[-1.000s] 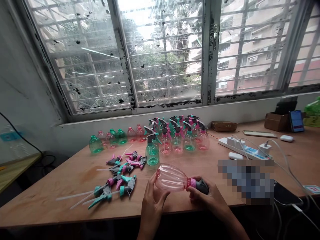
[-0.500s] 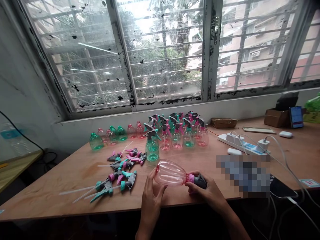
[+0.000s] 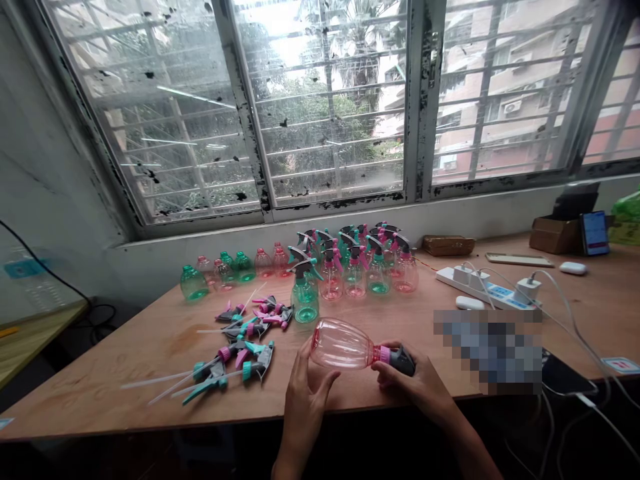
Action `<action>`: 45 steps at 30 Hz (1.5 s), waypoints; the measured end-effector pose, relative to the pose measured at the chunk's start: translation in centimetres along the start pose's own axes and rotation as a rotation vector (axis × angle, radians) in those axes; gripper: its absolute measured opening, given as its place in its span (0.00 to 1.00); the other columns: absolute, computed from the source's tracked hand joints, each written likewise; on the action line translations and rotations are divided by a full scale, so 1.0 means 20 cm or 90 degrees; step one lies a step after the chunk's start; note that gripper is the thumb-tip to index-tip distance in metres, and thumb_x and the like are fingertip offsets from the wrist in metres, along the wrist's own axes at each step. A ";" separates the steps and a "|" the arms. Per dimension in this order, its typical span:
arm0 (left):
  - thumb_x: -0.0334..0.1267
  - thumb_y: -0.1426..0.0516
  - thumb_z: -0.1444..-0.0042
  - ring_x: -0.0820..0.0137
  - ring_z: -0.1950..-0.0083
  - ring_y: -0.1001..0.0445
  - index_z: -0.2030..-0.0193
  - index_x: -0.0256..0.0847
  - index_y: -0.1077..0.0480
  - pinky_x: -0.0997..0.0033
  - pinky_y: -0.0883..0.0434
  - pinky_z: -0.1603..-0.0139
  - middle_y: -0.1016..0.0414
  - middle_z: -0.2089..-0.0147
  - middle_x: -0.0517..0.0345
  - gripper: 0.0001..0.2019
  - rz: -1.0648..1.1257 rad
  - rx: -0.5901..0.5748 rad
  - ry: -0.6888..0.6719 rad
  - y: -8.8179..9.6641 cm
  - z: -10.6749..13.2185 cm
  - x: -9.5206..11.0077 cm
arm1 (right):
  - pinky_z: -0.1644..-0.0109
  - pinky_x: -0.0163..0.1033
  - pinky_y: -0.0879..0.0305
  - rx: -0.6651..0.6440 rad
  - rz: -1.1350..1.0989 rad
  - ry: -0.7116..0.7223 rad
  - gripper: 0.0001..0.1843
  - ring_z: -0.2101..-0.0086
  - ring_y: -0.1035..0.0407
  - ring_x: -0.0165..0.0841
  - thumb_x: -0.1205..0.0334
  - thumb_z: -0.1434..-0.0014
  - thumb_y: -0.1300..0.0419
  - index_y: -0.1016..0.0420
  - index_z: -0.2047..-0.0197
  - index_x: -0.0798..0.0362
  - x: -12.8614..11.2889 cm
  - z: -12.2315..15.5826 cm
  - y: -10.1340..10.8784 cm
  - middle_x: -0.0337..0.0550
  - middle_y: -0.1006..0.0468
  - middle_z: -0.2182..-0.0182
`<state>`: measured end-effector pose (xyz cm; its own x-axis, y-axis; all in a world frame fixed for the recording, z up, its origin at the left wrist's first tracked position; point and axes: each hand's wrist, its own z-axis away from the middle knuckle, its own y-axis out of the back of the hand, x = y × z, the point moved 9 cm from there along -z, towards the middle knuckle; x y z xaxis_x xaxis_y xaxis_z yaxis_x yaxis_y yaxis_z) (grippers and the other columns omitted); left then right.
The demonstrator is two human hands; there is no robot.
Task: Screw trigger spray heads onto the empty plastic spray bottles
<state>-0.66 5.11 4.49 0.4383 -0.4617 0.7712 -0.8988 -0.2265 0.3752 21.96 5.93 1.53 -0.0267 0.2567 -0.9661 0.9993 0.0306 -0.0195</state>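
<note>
I hold a clear pink spray bottle [image 3: 341, 346] on its side just above the wooden table [image 3: 150, 360]. My left hand [image 3: 306, 393] cups the bottle's body from below, fingers wrapped round it. My right hand [image 3: 417, 387] grips its grey spray head [image 3: 401, 361] at the pink collar. Several loose pink and teal spray heads with white tubes [image 3: 235, 353] lie to the left. A teal finished bottle [image 3: 305, 293] stands just behind my hands.
Several finished spray bottles [image 3: 370, 267] stand in a group by the window. Capless pink and green bottles [image 3: 225, 273] line up left of them. A power strip with plugs and cables [image 3: 487, 287], a phone [image 3: 594, 233] and a cardboard box [image 3: 550, 241] occupy the right.
The bottle has stayed in both hands, shifting only slightly as my right hand works at the spray head. The view tilted down a little between the first frame and now.
</note>
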 end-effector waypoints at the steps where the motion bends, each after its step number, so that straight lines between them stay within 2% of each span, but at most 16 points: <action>1: 0.47 0.36 0.42 0.54 0.29 0.37 0.33 0.49 0.40 0.49 0.42 0.28 0.33 0.32 0.50 0.32 -0.004 0.000 0.004 0.00 0.00 0.00 | 0.71 0.39 0.27 0.000 0.002 0.004 0.27 0.75 0.23 0.38 0.42 0.47 0.30 0.27 0.56 0.55 0.00 0.00 0.00 0.41 0.18 0.76; 6: 0.49 0.38 0.41 0.53 0.32 0.33 0.33 0.47 0.40 0.49 0.38 0.32 0.30 0.35 0.47 0.31 0.023 -0.009 0.032 -0.01 0.01 -0.02 | 0.71 0.39 0.28 -0.010 0.012 0.012 0.25 0.75 0.24 0.38 0.43 0.48 0.29 0.25 0.58 0.55 -0.03 0.01 -0.01 0.41 0.18 0.75; 13: 0.45 0.38 0.40 0.54 0.31 0.35 0.33 0.49 0.41 0.48 0.40 0.30 0.33 0.32 0.48 0.30 -0.021 0.010 -0.015 -0.01 0.00 -0.03 | 0.71 0.40 0.25 -0.009 -0.032 -0.013 0.26 0.76 0.24 0.37 0.42 0.48 0.29 0.26 0.57 0.55 -0.01 0.01 -0.01 0.41 0.19 0.76; 16: 0.47 0.35 0.44 0.52 0.31 0.35 0.32 0.48 0.41 0.48 0.39 0.31 0.32 0.33 0.48 0.34 -0.020 0.002 0.001 -0.01 0.00 -0.03 | 0.71 0.38 0.27 -0.017 -0.016 0.003 0.24 0.75 0.24 0.37 0.44 0.47 0.29 0.26 0.58 0.55 -0.02 0.01 -0.01 0.41 0.19 0.76; 21: 0.50 0.38 0.41 0.53 0.30 0.37 0.33 0.46 0.40 0.48 0.41 0.30 0.33 0.33 0.47 0.32 0.010 -0.006 0.022 -0.01 0.00 -0.02 | 0.70 0.38 0.27 -0.028 -0.001 0.008 0.22 0.73 0.23 0.36 0.48 0.45 0.29 0.26 0.56 0.55 -0.04 0.01 -0.02 0.41 0.19 0.74; 27: 0.47 0.36 0.43 0.54 0.30 0.36 0.33 0.48 0.40 0.48 0.41 0.29 0.33 0.33 0.48 0.33 -0.020 0.010 -0.002 -0.01 0.00 -0.03 | 0.70 0.38 0.28 -0.025 -0.003 0.002 0.23 0.74 0.23 0.37 0.46 0.45 0.30 0.27 0.57 0.55 -0.02 0.00 -0.01 0.41 0.18 0.75; 30: 0.49 0.34 0.45 0.52 0.31 0.35 0.33 0.47 0.41 0.48 0.40 0.30 0.33 0.33 0.46 0.36 -0.012 0.001 0.016 -0.01 0.01 -0.03 | 0.70 0.39 0.28 -0.024 -0.002 -0.001 0.23 0.74 0.23 0.37 0.45 0.46 0.30 0.27 0.57 0.55 -0.02 0.01 -0.01 0.41 0.18 0.75; 35: 0.49 0.39 0.39 0.53 0.30 0.36 0.33 0.46 0.41 0.48 0.40 0.30 0.33 0.32 0.45 0.30 0.015 -0.006 0.028 -0.01 0.01 -0.01 | 0.69 0.39 0.27 -0.037 0.003 0.000 0.23 0.73 0.23 0.37 0.46 0.46 0.29 0.27 0.56 0.55 -0.04 0.01 -0.02 0.41 0.18 0.74; 41: 0.46 0.38 0.40 0.54 0.29 0.37 0.33 0.48 0.40 0.48 0.41 0.29 0.34 0.32 0.48 0.30 -0.011 0.004 -0.019 -0.01 0.00 0.00 | 0.72 0.39 0.27 0.008 -0.019 -0.004 0.26 0.76 0.23 0.37 0.42 0.47 0.30 0.27 0.57 0.55 -0.02 0.01 0.00 0.41 0.19 0.77; 45: 0.49 0.37 0.42 0.52 0.31 0.36 0.32 0.47 0.40 0.48 0.39 0.30 0.32 0.33 0.47 0.33 -0.005 -0.008 0.015 -0.01 0.01 -0.01 | 0.71 0.39 0.27 0.002 -0.008 0.005 0.27 0.76 0.24 0.37 0.42 0.48 0.29 0.27 0.57 0.55 -0.02 0.01 -0.01 0.41 0.18 0.76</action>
<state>-0.59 5.03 4.27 0.4446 -0.4400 0.7802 -0.8957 -0.2190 0.3870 21.85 5.67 1.91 -0.0396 0.2646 -0.9636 0.9990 0.0304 -0.0327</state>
